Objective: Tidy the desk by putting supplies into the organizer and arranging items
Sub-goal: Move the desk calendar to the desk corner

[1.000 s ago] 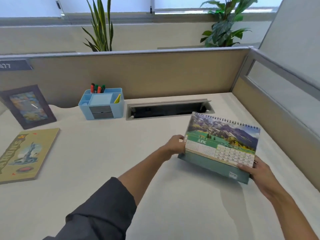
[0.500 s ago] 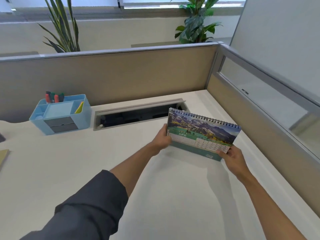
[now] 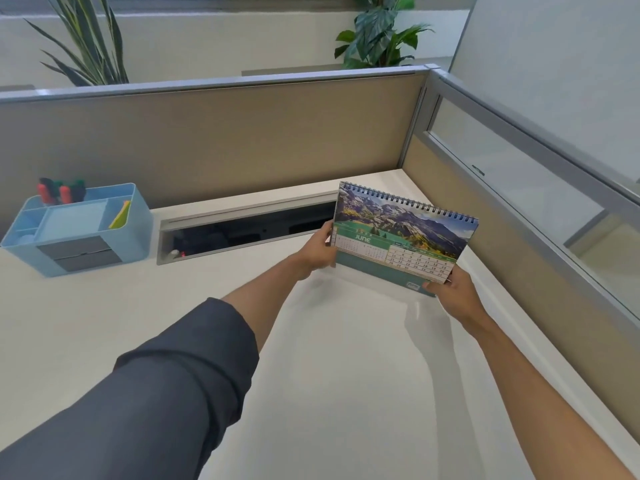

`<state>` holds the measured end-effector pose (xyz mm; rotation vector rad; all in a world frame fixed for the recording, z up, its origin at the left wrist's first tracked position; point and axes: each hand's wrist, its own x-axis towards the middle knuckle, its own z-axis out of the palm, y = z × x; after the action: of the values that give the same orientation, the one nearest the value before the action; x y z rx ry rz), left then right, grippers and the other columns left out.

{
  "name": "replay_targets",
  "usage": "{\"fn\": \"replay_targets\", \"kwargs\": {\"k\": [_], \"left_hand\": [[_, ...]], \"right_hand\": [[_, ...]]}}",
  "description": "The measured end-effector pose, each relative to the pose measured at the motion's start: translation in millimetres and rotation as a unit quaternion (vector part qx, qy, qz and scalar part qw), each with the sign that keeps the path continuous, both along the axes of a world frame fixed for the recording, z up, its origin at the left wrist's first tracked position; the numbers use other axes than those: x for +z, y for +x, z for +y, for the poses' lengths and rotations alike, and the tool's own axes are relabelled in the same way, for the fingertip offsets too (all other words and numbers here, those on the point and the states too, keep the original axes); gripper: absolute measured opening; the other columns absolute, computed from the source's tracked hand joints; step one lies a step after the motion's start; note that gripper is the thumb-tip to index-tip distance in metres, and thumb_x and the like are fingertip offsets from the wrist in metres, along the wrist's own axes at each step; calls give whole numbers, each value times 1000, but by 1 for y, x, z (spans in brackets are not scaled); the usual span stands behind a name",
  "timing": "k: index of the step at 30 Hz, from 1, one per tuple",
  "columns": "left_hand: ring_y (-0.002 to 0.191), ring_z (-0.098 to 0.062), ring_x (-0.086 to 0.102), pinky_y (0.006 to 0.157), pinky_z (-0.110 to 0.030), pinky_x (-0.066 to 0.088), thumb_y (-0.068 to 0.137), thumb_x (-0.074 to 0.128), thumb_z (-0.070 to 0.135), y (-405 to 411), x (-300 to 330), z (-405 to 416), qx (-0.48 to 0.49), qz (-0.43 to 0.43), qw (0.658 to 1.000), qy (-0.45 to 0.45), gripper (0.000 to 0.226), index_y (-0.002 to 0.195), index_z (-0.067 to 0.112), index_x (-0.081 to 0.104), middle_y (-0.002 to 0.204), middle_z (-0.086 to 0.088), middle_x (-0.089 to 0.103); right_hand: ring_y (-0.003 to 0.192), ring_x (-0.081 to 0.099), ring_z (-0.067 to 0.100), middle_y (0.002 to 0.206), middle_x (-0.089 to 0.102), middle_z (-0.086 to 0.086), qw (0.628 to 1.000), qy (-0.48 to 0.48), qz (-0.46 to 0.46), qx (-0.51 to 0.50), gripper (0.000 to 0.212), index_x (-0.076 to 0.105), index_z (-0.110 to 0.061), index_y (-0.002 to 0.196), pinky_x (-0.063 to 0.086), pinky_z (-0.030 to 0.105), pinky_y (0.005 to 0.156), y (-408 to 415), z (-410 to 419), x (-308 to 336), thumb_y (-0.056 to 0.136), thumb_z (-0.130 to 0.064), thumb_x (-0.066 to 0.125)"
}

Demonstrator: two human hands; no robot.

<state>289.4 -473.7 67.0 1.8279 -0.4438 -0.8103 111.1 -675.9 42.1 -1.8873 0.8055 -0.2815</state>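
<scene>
A spiral-bound desk calendar (image 3: 401, 233) showing a mountain photo and the word JUNE is held upright over the far right part of the white desk (image 3: 329, 375). My left hand (image 3: 317, 251) grips its left edge. My right hand (image 3: 453, 292) pinches its lower right corner. A light blue organizer (image 3: 104, 233) stands at the far left against the partition, with red and green markers (image 3: 60, 192) and a yellow item (image 3: 121, 214) in its compartments and dark drawers in front.
An open cable slot (image 3: 242, 230) runs along the back of the desk between the organizer and the calendar. Beige partition walls (image 3: 242, 143) close off the back and the right side. Two plants (image 3: 377, 32) stand behind the partition.
Both hands have carried the calendar farther back and right, toward the desk's corner. The view has turned right, so the picture frame and book at the left are out of sight.
</scene>
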Motion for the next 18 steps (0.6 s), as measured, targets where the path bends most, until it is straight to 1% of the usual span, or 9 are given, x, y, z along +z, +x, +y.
{"fn": "replay_targets", "kwargs": {"k": [2,4,5,7,10,14,18], "left_hand": [[115,-19,43,87,-41,46,89,50,-11,0,2,2,-3,2,1000,2,76,148,29,24,148,-2,37],[114,-18,42,88,-42,44,88,48,-14,0,1,5,-5,2,1000,9,80,148,32,22,152,-2,33],[114,-18,41,88,-43,43,88,47,-16,0,0,6,-8,1,1000,12,82,148,33,22,153,-3,32],[115,-18,40,88,-41,44,86,47,-17,1,0,8,-12,0,1000,20,85,149,35,21,153,-5,32],[116,-19,40,85,-37,46,86,46,-17,1,0,9,-18,4,999,27,85,149,36,21,150,-9,35],[116,-21,41,84,-37,47,86,46,-17,1,0,9,-22,8,999,36,88,149,38,19,146,-10,40],[116,-20,40,81,-36,46,87,46,-16,0,0,9,-20,12,999,33,87,150,38,18,145,-11,41]], "right_hand": [[114,56,21,132,60,3,1000,5,2,1,49,56,-28,128,51,41,92,0,1,-2,86,-8,71],[117,56,25,134,59,4,1000,14,3,-3,51,54,-27,130,50,43,93,-1,1,-3,85,-10,72],[115,56,24,135,59,5,1000,19,2,-5,51,54,-26,131,50,43,94,-2,2,-4,85,-10,72],[110,54,20,135,59,6,999,31,-5,-8,52,53,-24,131,49,40,93,-3,1,-5,85,-8,72],[109,53,17,135,58,6,999,32,-5,-9,53,51,-24,131,49,40,92,-4,1,-4,85,-7,72],[120,55,28,135,58,6,1000,16,1,2,53,52,-27,130,51,42,92,-5,3,-7,85,-7,71],[122,55,29,136,58,5,1000,14,10,2,54,51,-31,130,50,48,96,-6,4,-10,85,-12,73]]}}
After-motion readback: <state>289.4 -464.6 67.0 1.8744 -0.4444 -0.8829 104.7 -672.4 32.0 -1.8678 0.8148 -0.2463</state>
